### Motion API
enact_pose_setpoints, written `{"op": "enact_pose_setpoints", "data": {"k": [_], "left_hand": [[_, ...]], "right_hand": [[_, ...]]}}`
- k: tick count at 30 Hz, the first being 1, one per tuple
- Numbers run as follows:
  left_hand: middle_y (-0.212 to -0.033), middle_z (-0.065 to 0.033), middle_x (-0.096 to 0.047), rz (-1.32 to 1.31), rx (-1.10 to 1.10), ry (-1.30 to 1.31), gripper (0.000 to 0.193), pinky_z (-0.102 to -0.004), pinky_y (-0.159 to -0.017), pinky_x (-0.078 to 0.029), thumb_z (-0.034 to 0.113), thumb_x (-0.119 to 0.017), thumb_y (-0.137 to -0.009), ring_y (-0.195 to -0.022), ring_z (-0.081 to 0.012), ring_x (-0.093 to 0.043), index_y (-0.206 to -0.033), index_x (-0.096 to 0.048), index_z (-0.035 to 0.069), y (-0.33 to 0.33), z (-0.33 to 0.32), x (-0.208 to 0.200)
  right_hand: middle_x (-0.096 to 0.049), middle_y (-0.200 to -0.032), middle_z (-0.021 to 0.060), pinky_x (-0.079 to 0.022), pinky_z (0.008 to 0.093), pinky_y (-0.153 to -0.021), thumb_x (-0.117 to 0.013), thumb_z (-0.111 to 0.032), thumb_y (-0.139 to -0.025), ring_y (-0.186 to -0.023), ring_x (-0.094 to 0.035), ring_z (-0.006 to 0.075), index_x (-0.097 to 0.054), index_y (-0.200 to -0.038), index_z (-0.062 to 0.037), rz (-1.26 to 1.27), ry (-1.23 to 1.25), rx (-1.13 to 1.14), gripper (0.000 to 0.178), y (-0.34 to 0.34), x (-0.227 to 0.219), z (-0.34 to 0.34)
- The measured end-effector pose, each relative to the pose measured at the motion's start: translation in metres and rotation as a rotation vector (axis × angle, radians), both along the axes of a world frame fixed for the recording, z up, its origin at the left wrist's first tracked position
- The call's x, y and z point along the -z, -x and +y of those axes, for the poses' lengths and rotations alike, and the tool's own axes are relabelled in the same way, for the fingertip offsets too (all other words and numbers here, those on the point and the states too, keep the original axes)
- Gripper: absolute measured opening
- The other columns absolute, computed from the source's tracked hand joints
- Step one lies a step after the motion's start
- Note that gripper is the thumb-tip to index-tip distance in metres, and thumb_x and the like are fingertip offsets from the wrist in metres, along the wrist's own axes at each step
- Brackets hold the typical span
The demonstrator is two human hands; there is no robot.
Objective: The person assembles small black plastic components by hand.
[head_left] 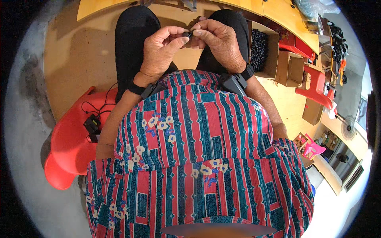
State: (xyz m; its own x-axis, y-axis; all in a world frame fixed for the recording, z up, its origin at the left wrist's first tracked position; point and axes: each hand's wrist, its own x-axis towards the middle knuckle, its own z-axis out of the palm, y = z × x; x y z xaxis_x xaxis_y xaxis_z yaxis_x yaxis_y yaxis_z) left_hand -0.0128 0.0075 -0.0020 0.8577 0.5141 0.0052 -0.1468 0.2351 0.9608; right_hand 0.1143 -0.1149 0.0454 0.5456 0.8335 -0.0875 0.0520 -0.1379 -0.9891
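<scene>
Both hands meet above my lap, between my knees. Between the thumb and fingers of my left hand (162,47) is a small black round part (187,35), with what looks like a hole in its face. My right hand (218,39) pinches at the same part from the other side, its thumb and forefinger pressed together at the part's edge. Whether a second tiny piece sits in the right fingertips is too small to tell. Dark devices are strapped at both wrists.
An open cardboard box (260,49) full of small black parts stands by my right knee. Beyond it is another cardboard box (294,69) and a red stool (317,87). A yellow tabletop (222,4) runs along the front. A red chair (71,135) with a cabled black device (92,125) is at my left.
</scene>
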Motion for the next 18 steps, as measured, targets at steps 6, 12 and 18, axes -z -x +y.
{"op": "enact_pose_setpoints", "data": {"k": [6,12,18], "left_hand": [[-0.083,0.0011,-0.064,0.005,-0.02,0.02,0.013,-0.0183,-0.068,-0.046,0.004,-0.067,-0.082,-0.074,-0.0041,-0.055,-0.095,-0.065,0.002,-0.001,-0.002,-0.001],[-0.086,-0.0012,-0.065,0.025,-0.023,-0.024,0.014,-0.0205,-0.07,-0.049,0.002,-0.064,-0.083,-0.076,-0.0067,-0.058,-0.098,-0.064,0.0,0.002,0.0,0.001],[-0.089,-0.0034,-0.065,0.08,-0.023,-0.065,0.016,-0.0221,-0.072,-0.05,0.002,-0.06,-0.086,-0.079,-0.0088,-0.061,-0.1,-0.063,-0.002,0.003,0.0,0.0]], "right_hand": [[-0.063,-0.071,0.0042,-0.048,0.0206,-0.053,-0.062,-0.011,-0.086,-0.059,-0.057,0.007,-0.064,-0.089,0.0022,-0.175,0.012,0.004,0.014,0.002,-0.001,0.002],[-0.062,-0.07,0.0059,-0.048,0.0219,-0.05,-0.066,-0.008,-0.081,-0.056,-0.058,0.009,-0.064,-0.087,0.0001,-0.402,0.05,0.052,0.01,0.012,-0.003,0.006],[-0.063,-0.072,0.006,-0.048,0.0216,-0.049,-0.068,-0.005,-0.079,-0.057,-0.059,0.0093,-0.064,-0.085,0.0005,-0.506,0.003,0.12,0.009,0.022,-0.006,0.008]]}}
